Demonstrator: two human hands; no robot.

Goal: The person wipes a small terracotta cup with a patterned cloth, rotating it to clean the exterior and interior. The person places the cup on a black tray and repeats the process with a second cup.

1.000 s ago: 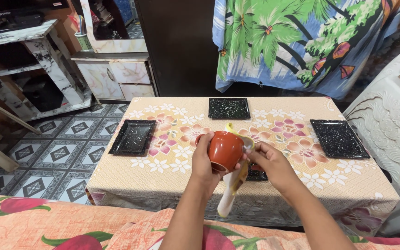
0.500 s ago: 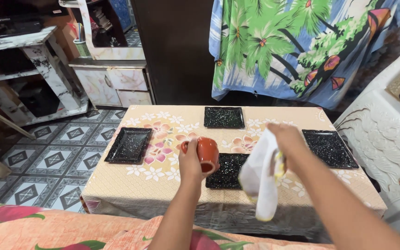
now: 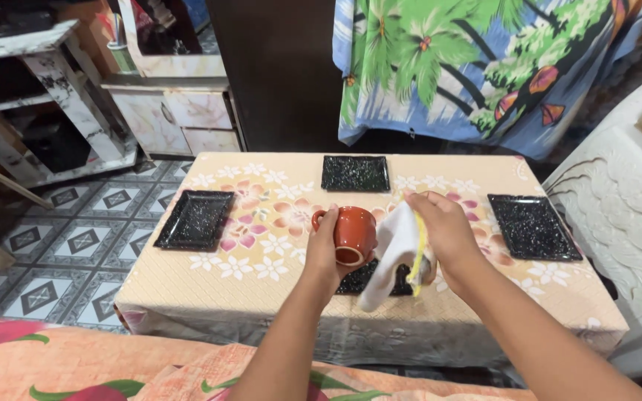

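Red mug and cloth above the table

Red mug point(image 3: 353, 234) gripped in the left hand point(image 3: 324, 252), fingers curled shut around it, tipped with mouth toward the viewer, handle pointing left. White cloth point(image 3: 393, 252) pinched in the closed right hand point(image 3: 443, 230), hanging down just beside the mug. Nearest black plate point(image 3: 369, 278) mostly hidden behind both. Held over the floral table point(image 3: 261, 275).

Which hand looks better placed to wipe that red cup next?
Probably the right hand: it grips the cloth right beside the cup, while the left hand is busy holding the cup.
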